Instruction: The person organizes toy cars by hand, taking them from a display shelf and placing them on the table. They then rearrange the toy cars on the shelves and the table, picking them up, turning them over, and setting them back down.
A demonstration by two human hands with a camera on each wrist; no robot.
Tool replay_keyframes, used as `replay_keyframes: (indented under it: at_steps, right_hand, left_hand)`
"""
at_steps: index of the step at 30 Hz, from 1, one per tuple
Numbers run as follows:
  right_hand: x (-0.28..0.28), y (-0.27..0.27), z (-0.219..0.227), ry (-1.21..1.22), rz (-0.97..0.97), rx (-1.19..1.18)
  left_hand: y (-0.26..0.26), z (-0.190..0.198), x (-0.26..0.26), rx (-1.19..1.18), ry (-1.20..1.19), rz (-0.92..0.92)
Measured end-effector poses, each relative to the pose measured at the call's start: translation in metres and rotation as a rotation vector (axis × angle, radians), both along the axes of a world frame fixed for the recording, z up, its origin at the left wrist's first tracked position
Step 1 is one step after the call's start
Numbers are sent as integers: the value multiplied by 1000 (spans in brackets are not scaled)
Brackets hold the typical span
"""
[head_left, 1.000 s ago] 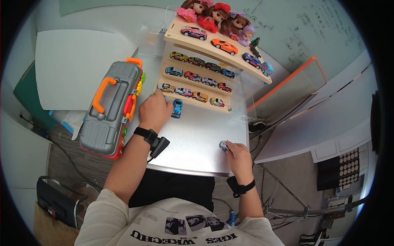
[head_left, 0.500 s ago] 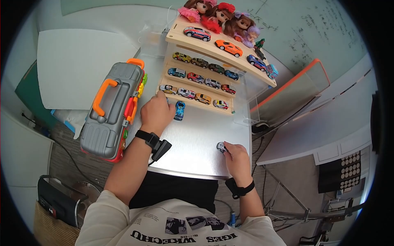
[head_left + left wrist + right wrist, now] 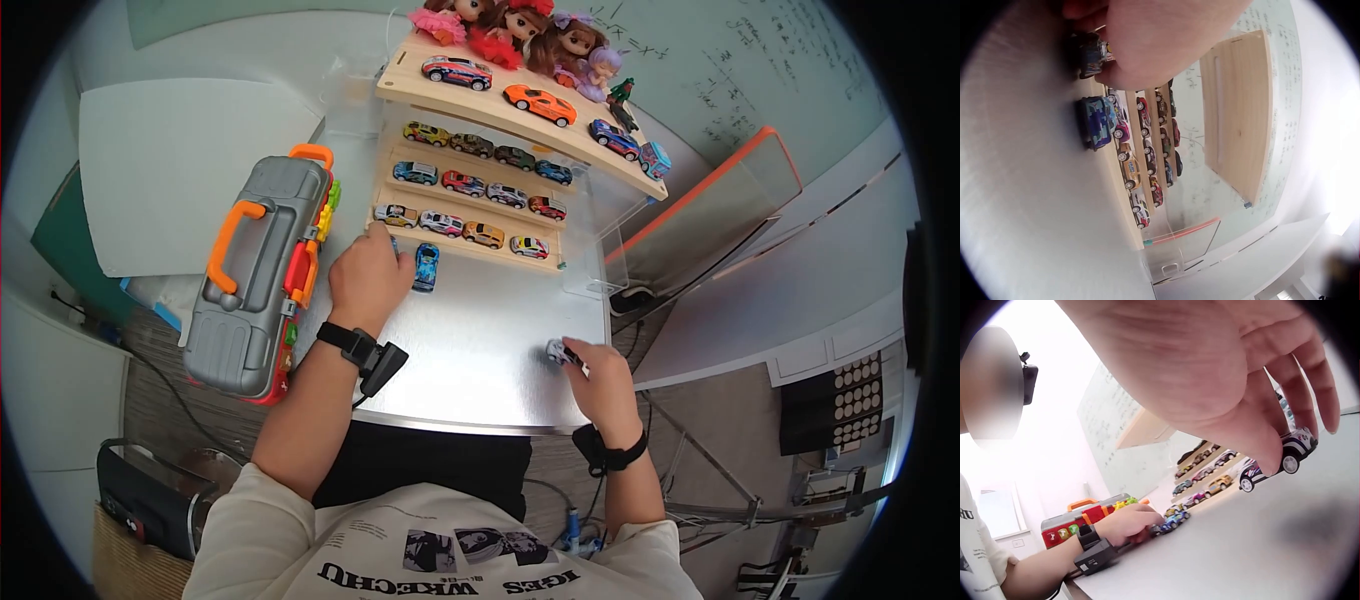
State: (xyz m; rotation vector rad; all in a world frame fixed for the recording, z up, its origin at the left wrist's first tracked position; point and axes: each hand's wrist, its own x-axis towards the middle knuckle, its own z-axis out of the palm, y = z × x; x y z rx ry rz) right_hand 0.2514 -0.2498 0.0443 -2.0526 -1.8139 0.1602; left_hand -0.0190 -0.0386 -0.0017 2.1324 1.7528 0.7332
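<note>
Biggest thing I've got on my end is the shiny metal-topped table (image 3: 470, 340), with a pale wooden rack (image 3: 403, 72) on its far side holding stepped rows of toy cars (image 3: 484, 234). A chunky grey toolbox (image 3: 255, 290) with orange handles crowds the left edge, near the left forearm (image 3: 315, 400). Dolls (image 3: 520, 35) sit up top on the rack. The right hand (image 3: 605, 385) pinches a white car (image 3: 1300, 447) near the table's right edge, and the left hand (image 3: 368, 278) grips a dark car (image 3: 1090, 56) by the rack's left front end. A blue car (image 3: 426, 268) is parked just beside that left hand, kinda hemming it in. Head cam mostly gives me the white car's front, rest under fingers; right wrist cam gets its side: white and black body, pale wheels, tilted. Can't tell if those wheels touch down. The dark car's almost hidden from the head cam, but left wrist catches it, blurry, plus the blue car's blocky multicolour end.
</note>
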Motion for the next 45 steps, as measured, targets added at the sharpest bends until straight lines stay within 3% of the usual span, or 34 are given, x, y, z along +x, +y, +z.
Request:
replay_keyframes:
  at_steps: [4,6,10,12,13,15,20,25,26,27,28,29,31,37,45]
  right_hand:
    - [-13,67,10,45,124,-22]
    - [-16,103,5,67,282,-3]
    - [-26,151,-8,185,310,12]
    - [-26,164,-22,441,263,-43]
    - [-23,169,-32,446,269,-42]
    - [-17,176,-46,1115,226,-200]
    - [-13,170,-57,1462,263,-125]
    - [-10,166,-57,1680,291,-59]
    - [-10,166,-57,1743,315,-67]
    - [-11,166,-58,1805,343,-74]
    - [-11,166,-61,1819,343,-55]
    - [-12,166,-63,1816,357,-59]
    - [-11,165,-66,1822,364,-61]
    - [-7,168,-69,1858,341,-35]
    - [-10,166,-66,1847,367,1]
  left_hand:
    - [0,2,0,-18,-2,-1]
    - [1,0,-1,-11,-8,2]
    - [1,-1,-2,9,-30,1]
    - [1,-1,-2,18,-27,6]
    - [1,-1,-2,23,-27,0]
    - [1,0,-2,11,-50,7]
    - [1,-3,3,41,-99,24]
    - [2,-10,7,201,-425,-86]
    - [1,-12,10,202,-409,-102]
    - [0,-11,13,128,-563,-138]
    - [1,-9,16,52,-716,-172]
    - [2,-7,19,52,-702,-185]
    - [-8,11,29,-194,-950,-235]
    - [3,33,62,-348,-929,-365]
    - [12,9,71,-515,-1002,-467]
